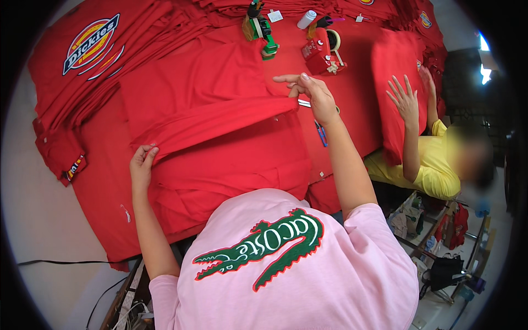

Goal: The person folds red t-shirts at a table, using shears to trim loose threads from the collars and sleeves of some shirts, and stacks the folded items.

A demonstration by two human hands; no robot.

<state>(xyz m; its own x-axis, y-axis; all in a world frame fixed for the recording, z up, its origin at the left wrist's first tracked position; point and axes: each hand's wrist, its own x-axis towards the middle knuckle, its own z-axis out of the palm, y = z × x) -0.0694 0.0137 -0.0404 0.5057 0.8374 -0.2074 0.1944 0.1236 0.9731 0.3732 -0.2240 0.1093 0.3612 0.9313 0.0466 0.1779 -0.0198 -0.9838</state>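
Note:
A red shirt (pixel 220 122) is stretched across in front of me, its near edge raised off the cloth beneath. At its left end my left hand (pixel 141 165) is closed, thumb and fingers pinching the edge. My right hand (pixel 316 98) grips the right corner of the same edge, with the index finger stretched out to the left and the other fingers bent round the fabric. More red fabric (pixel 231 165) lies in folds below the raised edge. Beside my right hand are blue-handled scissors (pixel 320 133), partly hidden by my wrist and the shirt.
Red shirts with printed emblems (pixel 91 44) are piled along the left and back. A green tape dispenser (pixel 267 41), a red tape dispenser (pixel 324 55) and a white bottle (pixel 306 20) stand at the back. To the right, a co-worker in yellow (pixel 423 159) handles another red shirt (pixel 393 82).

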